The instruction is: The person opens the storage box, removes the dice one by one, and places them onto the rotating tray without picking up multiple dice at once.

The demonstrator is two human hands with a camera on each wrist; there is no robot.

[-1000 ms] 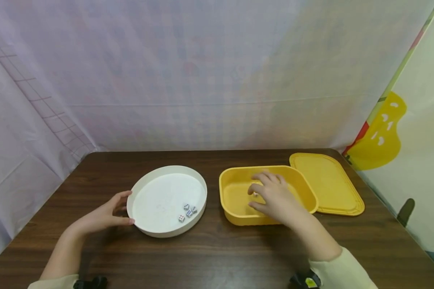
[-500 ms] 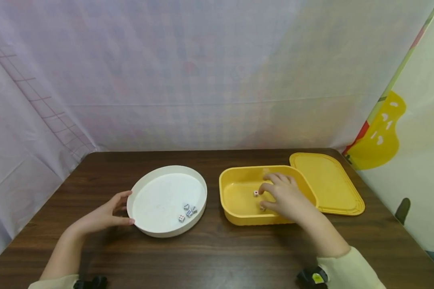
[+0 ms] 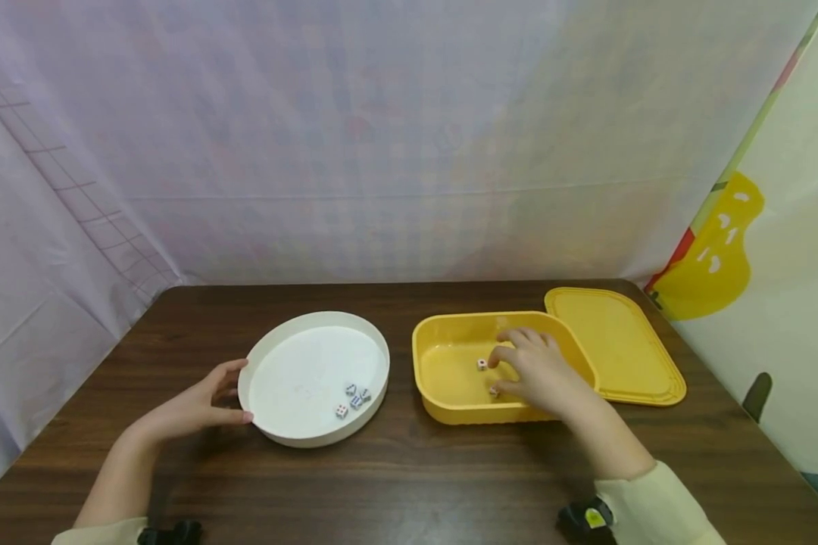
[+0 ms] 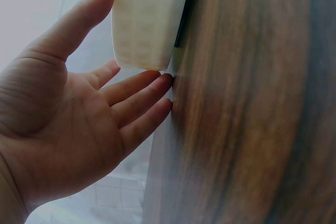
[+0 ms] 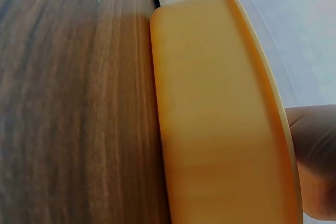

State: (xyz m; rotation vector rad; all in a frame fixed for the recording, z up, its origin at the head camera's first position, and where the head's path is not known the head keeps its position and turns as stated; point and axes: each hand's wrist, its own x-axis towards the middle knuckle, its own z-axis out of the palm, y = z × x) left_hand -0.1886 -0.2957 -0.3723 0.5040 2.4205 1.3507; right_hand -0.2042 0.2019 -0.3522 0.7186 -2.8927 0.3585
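Several white dice (image 3: 356, 402) lie together at the near right of the round white tray (image 3: 293, 378). My left hand (image 3: 194, 405) is at the tray's left rim, its thumb and fingertips touching the side; the left wrist view shows the fingers of the left hand (image 4: 89, 103) loosely extended against the tray wall (image 4: 144, 19). Inside the yellow box (image 3: 443, 412), my right hand (image 3: 535, 375) reaches down with thumb and fingers apart. One die (image 3: 482, 365) lies by its index finger and another die (image 3: 494, 391) by its thumb. The box wall (image 5: 215, 108) hides most of it in the right wrist view.
A yellow lid (image 3: 616, 348) lies flat on the brown wooden table (image 3: 382, 484), right of the box and partly behind it. A pale curtain (image 3: 354, 151) hangs behind the table's far edge.
My right hand has moved slightly right and toward me inside the box, uncovering the two dice there. My left hand and the tray have stayed in place.
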